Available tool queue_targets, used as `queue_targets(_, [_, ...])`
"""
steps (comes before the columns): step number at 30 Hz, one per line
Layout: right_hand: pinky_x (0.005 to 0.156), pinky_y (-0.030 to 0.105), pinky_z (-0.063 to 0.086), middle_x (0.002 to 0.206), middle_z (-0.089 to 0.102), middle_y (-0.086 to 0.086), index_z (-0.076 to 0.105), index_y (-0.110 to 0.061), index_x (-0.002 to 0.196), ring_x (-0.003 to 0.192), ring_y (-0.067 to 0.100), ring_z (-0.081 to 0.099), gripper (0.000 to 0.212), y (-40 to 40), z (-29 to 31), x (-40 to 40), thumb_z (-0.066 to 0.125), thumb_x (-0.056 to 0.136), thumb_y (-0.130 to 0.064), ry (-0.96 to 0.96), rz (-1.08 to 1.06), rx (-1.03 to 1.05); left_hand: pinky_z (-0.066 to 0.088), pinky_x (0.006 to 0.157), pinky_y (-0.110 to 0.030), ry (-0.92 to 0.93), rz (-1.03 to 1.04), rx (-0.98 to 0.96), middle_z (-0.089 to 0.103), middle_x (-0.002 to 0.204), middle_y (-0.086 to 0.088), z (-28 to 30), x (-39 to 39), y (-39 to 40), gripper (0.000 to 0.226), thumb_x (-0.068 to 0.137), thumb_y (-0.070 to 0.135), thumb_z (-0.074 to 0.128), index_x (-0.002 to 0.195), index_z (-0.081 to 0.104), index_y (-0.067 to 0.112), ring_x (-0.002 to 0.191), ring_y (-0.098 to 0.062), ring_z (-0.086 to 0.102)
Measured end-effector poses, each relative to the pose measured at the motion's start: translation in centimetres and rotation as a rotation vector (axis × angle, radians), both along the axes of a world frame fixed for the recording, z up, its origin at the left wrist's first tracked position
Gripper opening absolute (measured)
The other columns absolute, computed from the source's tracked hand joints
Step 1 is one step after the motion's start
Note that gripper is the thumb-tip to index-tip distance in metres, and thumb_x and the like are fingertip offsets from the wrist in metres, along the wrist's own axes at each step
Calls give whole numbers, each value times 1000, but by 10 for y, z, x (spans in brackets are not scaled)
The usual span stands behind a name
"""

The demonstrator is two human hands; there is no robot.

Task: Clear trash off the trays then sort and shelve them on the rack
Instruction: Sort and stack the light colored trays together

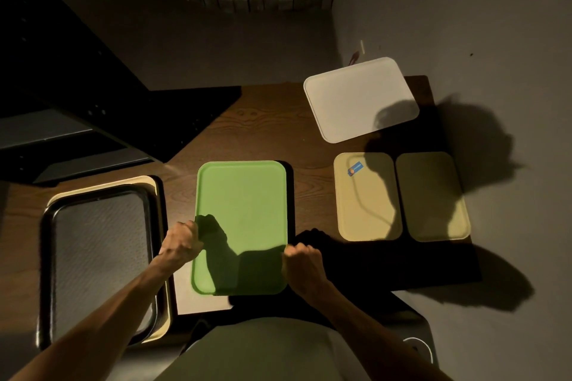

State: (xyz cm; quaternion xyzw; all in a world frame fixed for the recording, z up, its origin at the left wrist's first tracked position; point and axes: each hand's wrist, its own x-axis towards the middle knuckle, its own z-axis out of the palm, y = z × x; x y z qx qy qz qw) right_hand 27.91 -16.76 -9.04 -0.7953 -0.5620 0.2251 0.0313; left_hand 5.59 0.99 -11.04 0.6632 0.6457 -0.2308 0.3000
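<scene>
A green tray [244, 201] lies lengthwise in the middle of the wooden table [257, 130]. My left hand [181, 243] grips its left rim and my right hand [301, 260] grips its right rim, both near the tray's near end. On the left a black tray [99, 257] sits on top of a cream tray [154, 185]. A white tray [359, 99] lies at the back right. In front of it two yellow trays lie side by side; the left yellow tray [366, 207] carries a small blue and orange packet [355, 168], and the right yellow tray [431, 195] is bare.
A dark rack or cabinet [77, 77] stands at the left, behind the stacked trays. A grey wall [495, 25] runs along the table's right side. Strong shadows of my head and arms fall over the right-hand trays. A round-topped bin [418, 346] shows at the lower right.
</scene>
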Motion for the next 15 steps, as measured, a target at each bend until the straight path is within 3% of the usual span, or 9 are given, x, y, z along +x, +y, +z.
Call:
queue_targets(7, [31,18,37,40,53,-4,63,-17,47,30,8,50,28,7,-5,7,90,52,-17,5,5,-90,60,70,-36,-3,-38,8,58,95,-15,33,16,-4,16,84,5,63,98,59,0,80,-26,62])
queue_targets(11, [45,25,48,60,68,3,73,-13,70,49,17,66,12,12,1,7,71,81,-11,43,30,-184,59,69,-35,-19,-7,1,59,96,-17,31,14,-3,18,84,4,62,102,59,0,81,-28,62])
queue_targets(14, [39,19,35,49,63,3,69,-11,57,39,19,61,14,18,6,7,82,63,-11,72,-18,-197,61,69,-38,-32,11,-5,60,98,-17,31,14,1,21,83,6,64,104,60,1,81,-29,65])
queue_targets(15, [39,20,38,51,64,3,70,-11,59,41,20,63,14,19,6,8,82,63,-14,45,-30,-210,61,67,-37,-30,12,-14,60,97,-17,32,13,2,22,83,7,65,104,60,1,80,-29,66])
